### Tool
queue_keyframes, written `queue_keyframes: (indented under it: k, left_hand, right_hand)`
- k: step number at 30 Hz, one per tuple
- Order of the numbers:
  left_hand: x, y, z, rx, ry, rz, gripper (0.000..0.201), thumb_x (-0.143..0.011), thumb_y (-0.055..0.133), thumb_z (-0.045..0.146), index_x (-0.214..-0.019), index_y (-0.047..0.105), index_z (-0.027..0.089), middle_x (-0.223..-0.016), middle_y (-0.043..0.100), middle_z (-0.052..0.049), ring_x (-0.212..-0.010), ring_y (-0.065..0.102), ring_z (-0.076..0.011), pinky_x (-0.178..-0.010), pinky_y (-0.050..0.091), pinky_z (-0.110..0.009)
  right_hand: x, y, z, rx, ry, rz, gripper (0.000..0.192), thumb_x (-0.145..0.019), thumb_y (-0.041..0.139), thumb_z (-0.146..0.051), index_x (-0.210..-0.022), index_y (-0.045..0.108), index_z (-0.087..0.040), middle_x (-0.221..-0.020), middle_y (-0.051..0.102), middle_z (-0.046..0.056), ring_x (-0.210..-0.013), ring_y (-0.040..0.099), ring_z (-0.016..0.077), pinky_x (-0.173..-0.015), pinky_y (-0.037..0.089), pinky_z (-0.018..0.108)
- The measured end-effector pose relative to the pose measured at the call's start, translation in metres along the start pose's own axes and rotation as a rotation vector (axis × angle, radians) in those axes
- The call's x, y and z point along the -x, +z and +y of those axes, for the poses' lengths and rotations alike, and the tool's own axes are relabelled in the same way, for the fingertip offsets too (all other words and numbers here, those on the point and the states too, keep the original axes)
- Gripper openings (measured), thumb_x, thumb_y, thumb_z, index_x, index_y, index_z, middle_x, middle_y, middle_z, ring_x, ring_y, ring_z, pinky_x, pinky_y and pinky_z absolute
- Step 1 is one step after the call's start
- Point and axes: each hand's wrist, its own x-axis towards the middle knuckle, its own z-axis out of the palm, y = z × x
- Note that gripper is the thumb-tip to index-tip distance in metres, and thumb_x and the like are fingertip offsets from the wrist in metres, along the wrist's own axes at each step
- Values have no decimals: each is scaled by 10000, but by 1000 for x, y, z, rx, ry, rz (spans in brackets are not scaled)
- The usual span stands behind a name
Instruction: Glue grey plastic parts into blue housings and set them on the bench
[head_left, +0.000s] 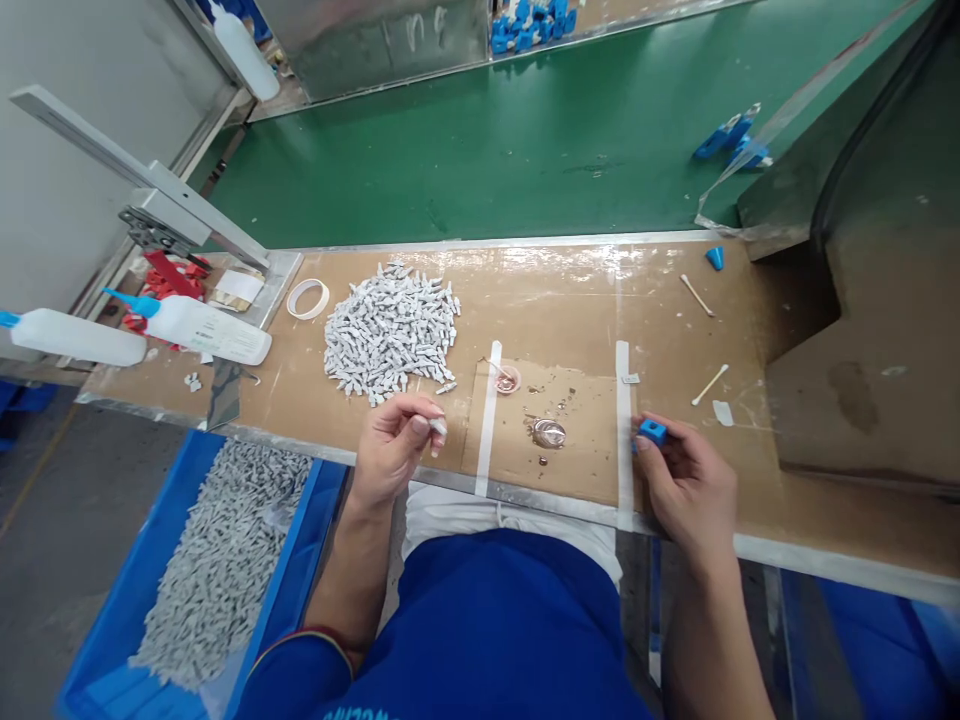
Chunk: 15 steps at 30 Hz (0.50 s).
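Between thumb and fingers, my left hand [394,445] pinches a small grey plastic piece [437,426]. It hovers by the near edge of a heap of like grey pieces [390,330] on the bench. Over on the right, my right hand [686,475] grips a small blue plastic block [652,432] with a dark opening in it. Between the hands lies a cardboard sheet [585,400], held by strips of white tape. On it are a shiny copper-coloured puddle [548,433] and a small cup [508,379] of similar paste with a swab stick in it.
A blue bin [127,610] full of grey pieces stands low at left. White squeeze bottles [210,328], a tape roll [307,299] and a metal press [172,210] occupy the bench's left end. Cotton swabs [709,385] lie at right. A green conveyor belt [465,160] runs behind.
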Motion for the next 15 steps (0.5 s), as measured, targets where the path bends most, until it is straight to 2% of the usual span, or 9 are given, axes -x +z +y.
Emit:
queue_keyframes:
  k: [4, 7, 10, 13, 15]
  left_hand:
    - [2, 6, 0, -185, -77, 84, 318, -716, 923, 412, -899, 802, 181, -700, 718, -27, -560, 635, -104, -500, 528, -185]
    - [4, 10, 0, -348, -7, 94, 238, -764, 891, 362, -915, 824, 191, -739, 738, -38, -567, 643, -113, -527, 546, -214]
    - [4, 14, 1, -482, 113, -1, 122, -842, 826, 297, -948, 841, 239, -824, 759, -51, -642, 673, -133, -592, 565, -248]
    - [2, 20, 6, -574, 175, -129, 153, -891, 769, 225, -1017, 835, 282, -869, 764, -49, -730, 698, -152, -642, 564, -266]
    - [-2, 25, 9, -625, 194, -196, 158, -887, 768, 209, -1020, 829, 268, -868, 764, -51, -750, 699, -164, -633, 552, -269]
  right_hand:
    - [-2, 0, -7, -23, 26, -7, 292, -934, 662, -402, -1159, 718, -224, -1159, 733, 116, -996, 711, 260, -904, 585, 457]
    - [-4, 1, -11, -42, 15, -10, 283, -942, 651, -390, -1158, 719, -222, -1156, 727, 114, -1009, 708, 260, -892, 585, 442]
    - [-5, -1, -17, -61, -12, -12, 265, -950, 642, -371, -1159, 716, -224, -1131, 725, 112, -1019, 701, 260, -875, 580, 427]
    - [-3, -3, -29, -76, -49, -12, 234, -957, 635, -357, -1138, 717, -233, -1120, 714, 110, -1029, 692, 257, -872, 572, 418]
    - [0, -3, -37, -104, -57, -15, 219, -964, 627, -357, -1128, 715, -243, -1127, 708, 108, -1036, 690, 255, -875, 573, 412]
